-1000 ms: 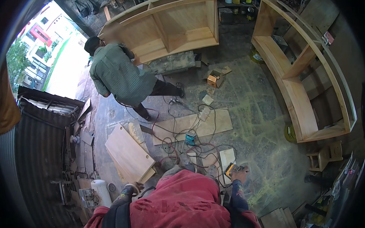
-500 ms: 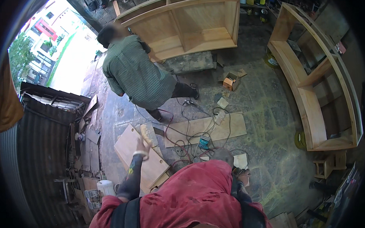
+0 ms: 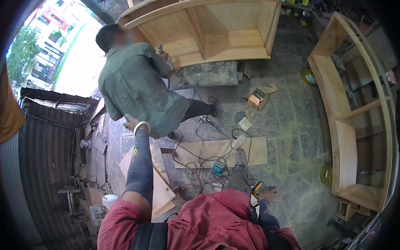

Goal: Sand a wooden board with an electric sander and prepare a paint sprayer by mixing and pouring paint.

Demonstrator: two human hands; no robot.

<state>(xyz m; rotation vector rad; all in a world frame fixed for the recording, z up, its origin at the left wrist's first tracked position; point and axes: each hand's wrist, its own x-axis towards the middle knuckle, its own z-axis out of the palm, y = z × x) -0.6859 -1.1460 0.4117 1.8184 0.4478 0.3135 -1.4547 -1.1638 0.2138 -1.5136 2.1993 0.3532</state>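
Observation:
My left hand (image 3: 130,122), with a pale bracelet at its wrist, reaches forward at the lower back of a person in a green shirt (image 3: 139,78). Its fingers look stretched out and hold nothing; whether they touch the shirt I cannot tell. Low on the right, my right hand (image 3: 267,194) is closed on a yellow and black power tool (image 3: 257,188), partly hidden by my leg and the hand. A teal power tool (image 3: 218,168) lies on the floor among cables, left of my foot. The other person holds a small tool (image 3: 161,49) by a wooden cabinet frame (image 3: 223,42).
A second wooden cabinet frame (image 3: 344,142) stands at the right, by yellow tins (image 3: 326,175). Cables cross a long plywood board (image 3: 258,151). More boards (image 3: 163,193) lie below my left arm. A small open carton (image 3: 255,99) sits on the floor ahead.
My left hand has moved up and forward from above the boards to the other person's back. My foot has stepped forward onto the plywood, and the yellow tool has come into sight.

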